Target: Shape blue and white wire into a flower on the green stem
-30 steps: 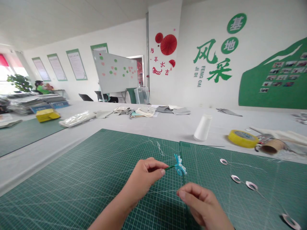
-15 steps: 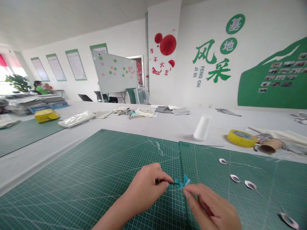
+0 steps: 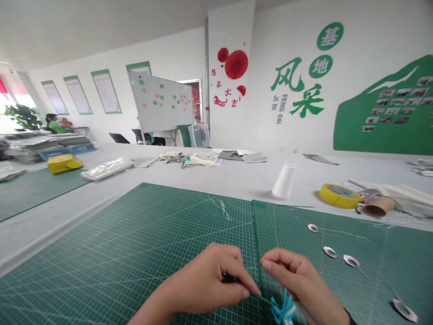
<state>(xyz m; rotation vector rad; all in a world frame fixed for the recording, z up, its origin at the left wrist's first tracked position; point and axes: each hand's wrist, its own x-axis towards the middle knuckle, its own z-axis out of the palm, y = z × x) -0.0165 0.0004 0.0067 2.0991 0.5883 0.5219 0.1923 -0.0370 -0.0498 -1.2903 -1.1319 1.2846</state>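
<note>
A thin green stem is pinched between the thumb and fingers of my left hand [image 3: 211,282]. At the stem's right end is a bright blue looped piece [image 3: 283,309] with small white parts, low in the view. My right hand [image 3: 302,282] is just above and beside the blue piece, its thumb and forefinger pressed together; what they hold, if anything, is too small to make out. Both hands are over the seam between two green cutting mats [image 3: 162,225].
On the right mat lie several white oval rings [image 3: 352,261] with strings. Behind are a white thread cone [image 3: 284,181], yellow tape [image 3: 339,196] and a cardboard tube [image 3: 380,206]. Loose thread [image 3: 224,211] lies on the left mat. Fabric pieces [image 3: 204,158] and a yellow box [image 3: 64,163] are farther back.
The blue piece has moved down and to the right, with the left hand following. My right hand's fingertips have come away from the blue piece and are now above it.
</note>
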